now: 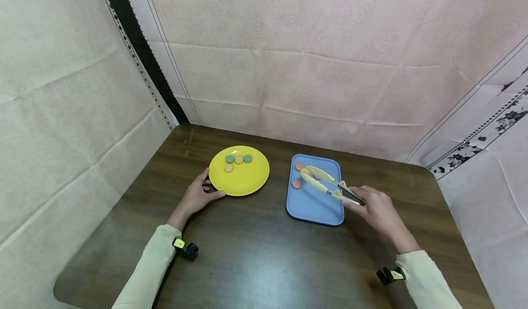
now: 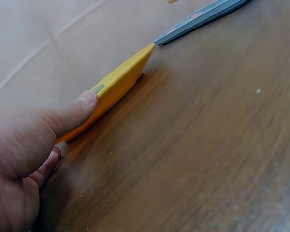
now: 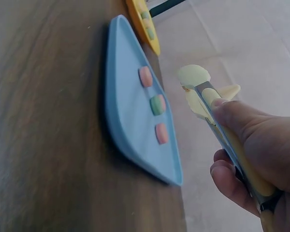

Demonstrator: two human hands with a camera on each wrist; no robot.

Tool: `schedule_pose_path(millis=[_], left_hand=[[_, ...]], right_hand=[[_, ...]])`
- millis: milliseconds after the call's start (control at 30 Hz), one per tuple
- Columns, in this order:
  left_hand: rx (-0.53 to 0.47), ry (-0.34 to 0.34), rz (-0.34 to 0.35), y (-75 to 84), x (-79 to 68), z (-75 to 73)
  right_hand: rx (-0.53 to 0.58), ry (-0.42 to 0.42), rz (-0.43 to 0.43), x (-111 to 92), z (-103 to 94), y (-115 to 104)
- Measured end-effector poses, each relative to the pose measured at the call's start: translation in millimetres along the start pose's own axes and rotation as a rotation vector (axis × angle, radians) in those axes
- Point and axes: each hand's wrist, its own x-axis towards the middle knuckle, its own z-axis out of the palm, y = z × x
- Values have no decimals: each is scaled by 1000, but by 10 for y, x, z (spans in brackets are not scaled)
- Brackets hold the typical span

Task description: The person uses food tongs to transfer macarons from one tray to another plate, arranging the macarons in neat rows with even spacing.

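Observation:
My left hand [image 1: 197, 196] holds the yellow plate [image 1: 247, 180] at its near left edge, thumb on the rim and fingers along the side. Two green macarons [image 1: 247, 158] and two pale yellow macarons [image 1: 228, 168] lie on the plate. In my right hand [image 1: 377, 208] is a pair of tongs [image 1: 314, 183] with cream tips, gripped around the handles. Between the tips, above the blue tray [image 1: 313, 210], shows a yellow macaron [image 1: 305, 171]. Two pink macarons [image 1: 296, 184] and a green-and-pink macaron [image 3: 158, 105] rest on the tray; the tongs partly cover the last in the head view.
Plate and tray stand apart on a dark brown wooden table [image 1: 247, 254]. Pale patterned cloth [image 1: 309, 70] hangs behind the table's far edge, and more cloth [image 1: 62, 116] hangs along the left side.

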Motion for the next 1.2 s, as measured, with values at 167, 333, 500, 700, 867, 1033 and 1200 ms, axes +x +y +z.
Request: schedule_pose_path(millis=[167, 333, 500, 700, 867, 1033, 1200], left_hand=[[8, 0, -2, 4, 1, -11], [3, 0, -4, 16, -2, -21], [8, 7, -4, 11, 2, -27], [11, 2, -4, 5, 5, -22], [-3, -6, 21, -8, 14, -7], [-8, -10, 19, -7, 13, -5], [-11, -8, 2, -8, -1, -2]], right_hand=[[0, -10, -4, 120, -34, -96], [-1, -8, -32, 275, -67, -202], [21, -3, -79, 435, -77, -304], [48, -27, -84, 591, -74, -440], [48, -29, -118, 706, -40, -539], [57, -3, -169, 814, 10, -608], [82, -11, -199, 914, 85, -678]])
